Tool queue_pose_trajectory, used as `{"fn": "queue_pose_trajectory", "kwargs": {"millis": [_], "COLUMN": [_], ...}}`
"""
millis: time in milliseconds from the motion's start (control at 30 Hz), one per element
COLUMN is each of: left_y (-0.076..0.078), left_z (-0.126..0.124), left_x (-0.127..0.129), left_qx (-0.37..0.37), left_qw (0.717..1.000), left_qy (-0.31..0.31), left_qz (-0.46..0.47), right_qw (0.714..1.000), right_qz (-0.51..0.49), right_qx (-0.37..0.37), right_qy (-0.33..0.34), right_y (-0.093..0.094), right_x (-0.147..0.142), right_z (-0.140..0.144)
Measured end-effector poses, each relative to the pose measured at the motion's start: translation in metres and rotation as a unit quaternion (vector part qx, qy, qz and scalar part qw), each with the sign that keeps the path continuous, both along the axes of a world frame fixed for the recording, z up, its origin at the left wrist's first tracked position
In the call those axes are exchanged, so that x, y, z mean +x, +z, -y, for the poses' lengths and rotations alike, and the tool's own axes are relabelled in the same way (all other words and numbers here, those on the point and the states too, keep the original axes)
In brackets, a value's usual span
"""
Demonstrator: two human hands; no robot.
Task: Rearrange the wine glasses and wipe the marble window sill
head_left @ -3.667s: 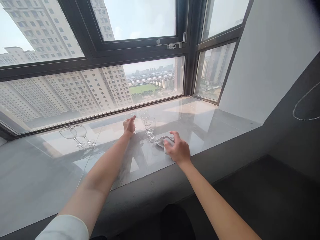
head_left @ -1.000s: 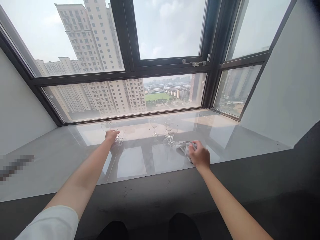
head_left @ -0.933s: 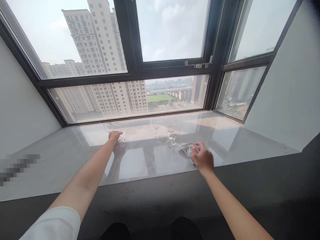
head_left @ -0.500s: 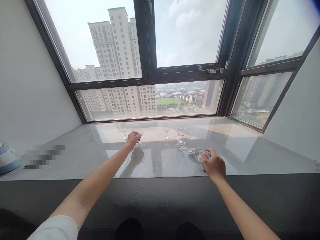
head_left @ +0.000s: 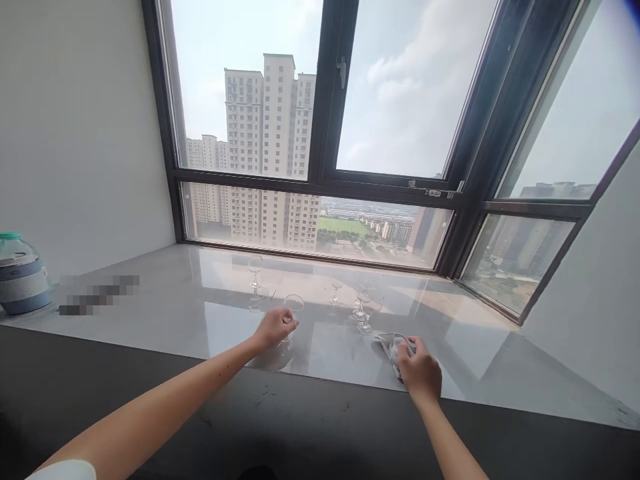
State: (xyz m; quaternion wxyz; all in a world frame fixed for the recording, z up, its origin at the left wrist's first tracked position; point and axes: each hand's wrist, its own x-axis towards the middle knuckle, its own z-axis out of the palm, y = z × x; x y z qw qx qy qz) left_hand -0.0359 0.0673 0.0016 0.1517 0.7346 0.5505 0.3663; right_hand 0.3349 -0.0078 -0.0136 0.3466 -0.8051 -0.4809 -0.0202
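My left hand (head_left: 277,327) is closed around a clear stemmed glass (head_left: 294,303); its bowl rises above my fingers and its foot shows just below them, close to the sill. In my right hand (head_left: 421,368) is a bunched grey cloth (head_left: 390,347), gripped near the front edge of the sill. Left of the cloth stands a larger stemmed glass (head_left: 365,328), with another stemmed glass (head_left: 357,308) partly behind it. A smaller glass (head_left: 335,293) is upright farther back, and one more stemmed glass (head_left: 255,272) stands beyond my left hand.
The glossy grey sill (head_left: 165,303) runs below a dark-framed window (head_left: 320,185). At the far left sits a large jar (head_left: 23,280) with a green cap and a blue-and-white band. A blurred-out patch (head_left: 100,295) lies beside it. White walls border both sides.
The view has tilted and shifted. My left hand has come back toward the front edge with a glass, whose bowl now shows clearly. My right hand keeps its grip on the cloth.
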Motion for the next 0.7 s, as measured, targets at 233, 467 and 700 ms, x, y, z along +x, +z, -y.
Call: {"fn": "queue_pose_trajectory", "kwargs": {"millis": [233, 467, 700], "left_y": [0.002, -0.003, -0.004], "left_z": [0.005, 0.016, 0.027], "left_x": [-0.017, -0.016, -0.01], "left_qx": [-0.035, -0.019, -0.003], "left_qw": [0.998, 0.994, 0.985], "left_qy": [0.046, 0.036, 0.058], "left_qz": [-0.04, -0.097, -0.161], "right_qw": [1.0, 1.0, 1.0], "right_qz": [-0.005, -0.005, -0.012], "right_qx": [-0.01, -0.015, -0.021], "right_qy": [0.0, 0.002, -0.004], "right_y": [0.001, 0.001, 0.001], "right_x": [0.0, 0.001, -0.001], "right_z": [0.002, 0.001, 0.0]}}
